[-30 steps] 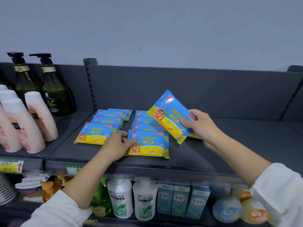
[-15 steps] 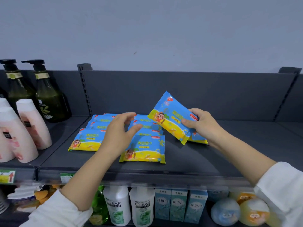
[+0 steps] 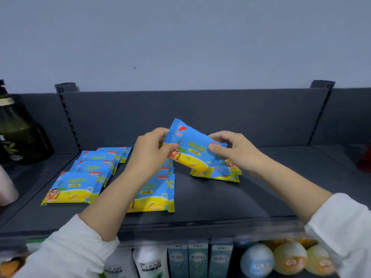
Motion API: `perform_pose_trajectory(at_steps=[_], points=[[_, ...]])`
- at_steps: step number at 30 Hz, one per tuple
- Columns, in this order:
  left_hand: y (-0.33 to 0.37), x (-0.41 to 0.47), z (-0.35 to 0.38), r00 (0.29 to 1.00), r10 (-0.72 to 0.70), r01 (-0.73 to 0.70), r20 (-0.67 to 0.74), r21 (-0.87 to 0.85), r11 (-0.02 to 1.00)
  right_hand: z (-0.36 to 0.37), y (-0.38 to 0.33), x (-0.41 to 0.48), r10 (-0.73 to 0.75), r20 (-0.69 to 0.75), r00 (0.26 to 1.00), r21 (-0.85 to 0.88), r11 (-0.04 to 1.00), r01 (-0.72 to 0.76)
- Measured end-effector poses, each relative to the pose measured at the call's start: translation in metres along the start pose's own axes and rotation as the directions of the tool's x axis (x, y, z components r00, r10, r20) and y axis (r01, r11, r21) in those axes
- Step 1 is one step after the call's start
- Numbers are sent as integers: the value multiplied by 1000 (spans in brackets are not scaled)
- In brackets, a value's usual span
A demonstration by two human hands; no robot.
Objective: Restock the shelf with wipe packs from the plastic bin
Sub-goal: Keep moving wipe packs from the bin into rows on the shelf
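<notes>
Above the shelf point(image 3: 220, 203), one wipe pack point(image 3: 190, 149) is pinched at either end by left hand point(image 3: 148, 155) and right hand point(image 3: 239, 151); flat placement beside the stocked rows point(image 3: 76, 189) is advised.

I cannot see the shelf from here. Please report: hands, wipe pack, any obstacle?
Left hand and right hand both grip one wipe pack. Pack tilted above shelf. Other packs beneath; no obstacle.

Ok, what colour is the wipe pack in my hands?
The wipe pack is blue and yellow, head view.
</notes>
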State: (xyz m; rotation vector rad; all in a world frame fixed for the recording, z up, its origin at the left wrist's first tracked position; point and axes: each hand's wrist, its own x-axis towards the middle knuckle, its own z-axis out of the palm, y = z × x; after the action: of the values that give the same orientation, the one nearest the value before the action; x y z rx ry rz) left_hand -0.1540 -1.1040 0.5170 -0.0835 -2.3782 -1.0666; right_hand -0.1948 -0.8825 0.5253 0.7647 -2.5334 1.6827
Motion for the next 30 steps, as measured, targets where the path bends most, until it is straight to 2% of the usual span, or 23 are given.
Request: perform_pose_trajectory(at_steps=[3, 6, 10, 14, 16, 18, 20, 22, 26, 30], points=[[-3, 9, -3, 982, -52, 59, -180, 28, 998, -13, 21, 15, 27, -90, 996, -8, 1000, -28], [-5, 15, -6, 951, -124, 125, -283, -13, 992, -24, 49, 29, 160, -72, 985, -192, 966, -171], [-11, 19, -2, 942, -168, 165, -291, -37, 986, -25, 66, 38, 297, 96, 950, -438, 870, -227], [-20, 22, 4, 933, -234, 217, -273, -91, 972, -16, 79, 56, 332, -5, 943, -464, 835, -296], [-22, 23, 6, 928, -250, 232, -275, -98, 968, -13, 80, 65, 304, 17, 953, -505, 825, -254], [-22, 24, 7, 924, -254, 237, -287, -93, 967, -13, 78, 72, 240, 178, 954, -566, 818, -100], [-21, 25, 9, 921, -252, 237, -298, -88, 968, -13, 76, 76, 231, 348, 909, -575, 818, 12], [-20, 26, 11, 918, -256, 236, -302, -103, 966, -12, 75, 76, 295, 410, 863, -593, 805, 6], [-20, 27, 18, 915, -266, 243, -302, -114, 963, -8, 84, 73, 292, 318, 902, -579, 813, -60], [-19, 31, 24, 917, -273, 249, -289, -119, 961, -18, 99, 75, 231, 70, 970, -564, 812, -153]])
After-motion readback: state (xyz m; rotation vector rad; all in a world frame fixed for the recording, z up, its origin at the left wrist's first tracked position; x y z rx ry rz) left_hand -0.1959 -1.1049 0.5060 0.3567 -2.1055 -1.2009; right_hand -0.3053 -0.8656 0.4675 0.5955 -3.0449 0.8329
